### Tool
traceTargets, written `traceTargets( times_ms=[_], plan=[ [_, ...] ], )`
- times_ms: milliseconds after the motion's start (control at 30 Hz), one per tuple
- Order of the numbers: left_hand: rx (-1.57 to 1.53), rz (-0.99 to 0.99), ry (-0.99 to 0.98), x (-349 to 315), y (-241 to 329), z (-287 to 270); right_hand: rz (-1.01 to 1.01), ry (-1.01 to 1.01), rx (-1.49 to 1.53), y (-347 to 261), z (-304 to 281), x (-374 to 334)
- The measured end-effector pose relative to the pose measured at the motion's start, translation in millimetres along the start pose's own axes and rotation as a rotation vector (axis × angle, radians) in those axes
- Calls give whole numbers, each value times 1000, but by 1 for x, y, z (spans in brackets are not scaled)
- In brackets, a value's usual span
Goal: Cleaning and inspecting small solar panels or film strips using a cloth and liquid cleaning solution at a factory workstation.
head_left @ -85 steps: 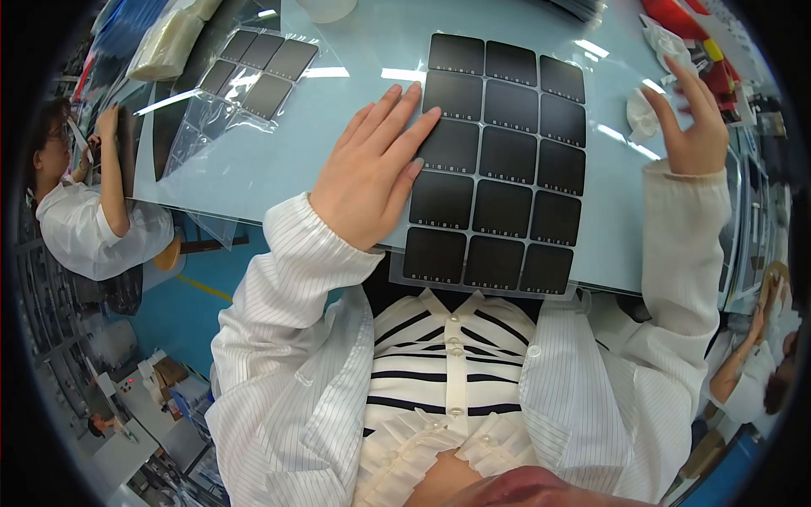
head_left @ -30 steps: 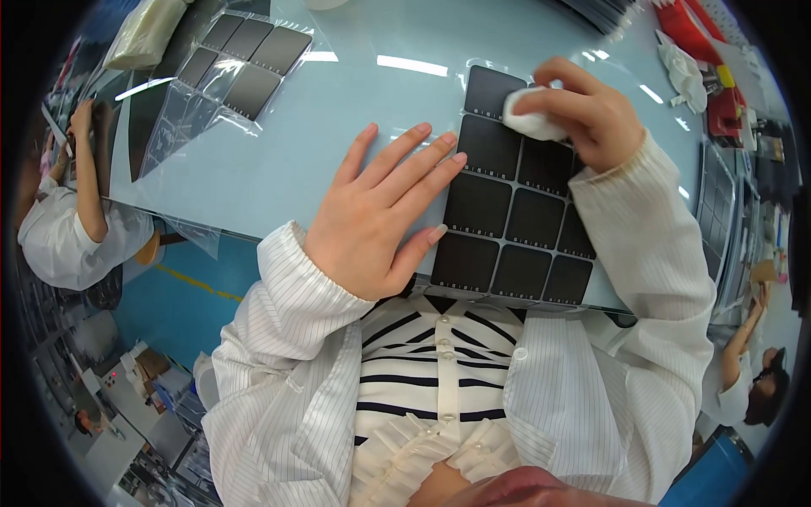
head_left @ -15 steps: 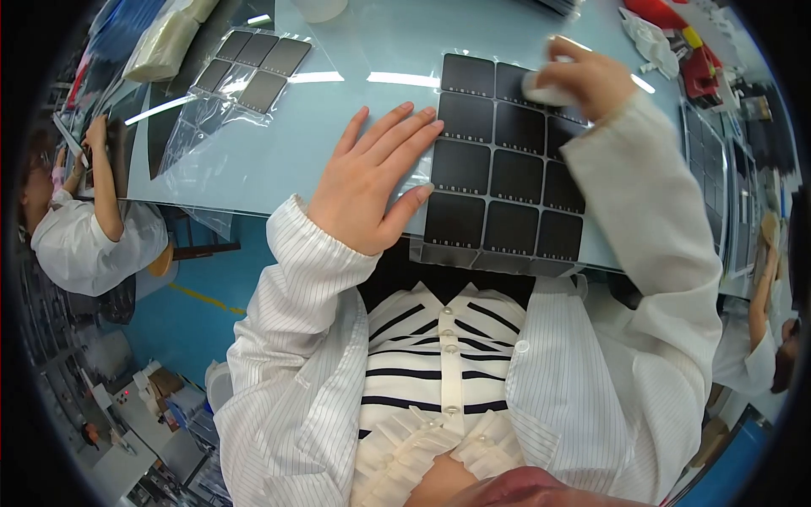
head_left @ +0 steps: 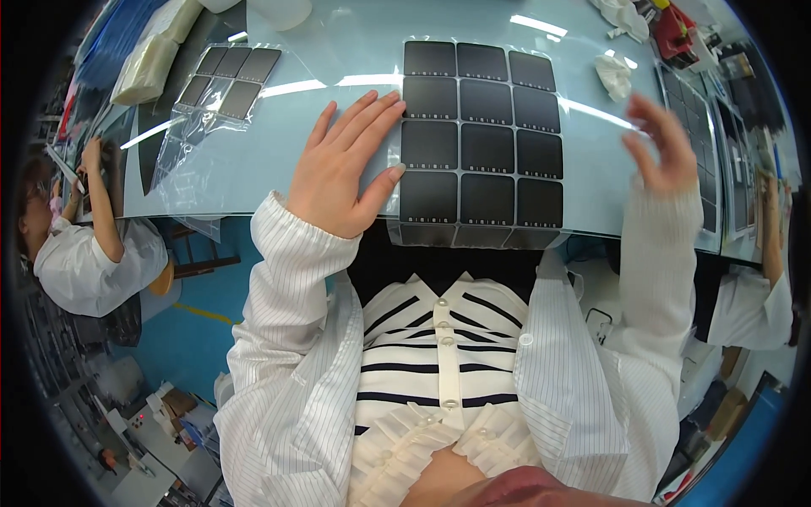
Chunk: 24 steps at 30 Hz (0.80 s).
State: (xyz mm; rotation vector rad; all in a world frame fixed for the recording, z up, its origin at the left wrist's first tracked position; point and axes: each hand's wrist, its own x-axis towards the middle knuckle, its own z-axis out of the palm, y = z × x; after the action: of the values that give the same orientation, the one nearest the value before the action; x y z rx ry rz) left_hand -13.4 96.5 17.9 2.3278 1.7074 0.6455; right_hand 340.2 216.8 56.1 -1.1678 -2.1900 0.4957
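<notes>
Pale blue and glossy, the surface throws back bright strips of light, and that glare could hide a smear or speck. On it, before the person, lies a dark sheet of rounded panels, its near end bent down over the edge; a nudge from the body could crease that overhang, or its weight could draw the sheet off. Well to the left, a clear sleeve with smaller dark panels trails toward the edge, where a sweeping forearm might catch it. The left hand is flat and open, fingertips at the sheet's left margin; uneven pressure there could twist the sheet. The right hand, blurred, has its fingers spread and seems empty, so the sheet's right side goes unheld. Near it sits a crumpled white wad; grit in its folds might scratch a panel.
</notes>
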Motion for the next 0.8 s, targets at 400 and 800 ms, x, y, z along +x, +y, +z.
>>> traceTargets(
  times_ms=[400, 800],
  plan=[
    [17, 50, 41, 3, 1, -1, 645, -620, 1224, -34, 144, -153],
    [-198, 22, 148, -4, -12, 7, 818, 110, 816, -72, 41, -129]
  ],
)
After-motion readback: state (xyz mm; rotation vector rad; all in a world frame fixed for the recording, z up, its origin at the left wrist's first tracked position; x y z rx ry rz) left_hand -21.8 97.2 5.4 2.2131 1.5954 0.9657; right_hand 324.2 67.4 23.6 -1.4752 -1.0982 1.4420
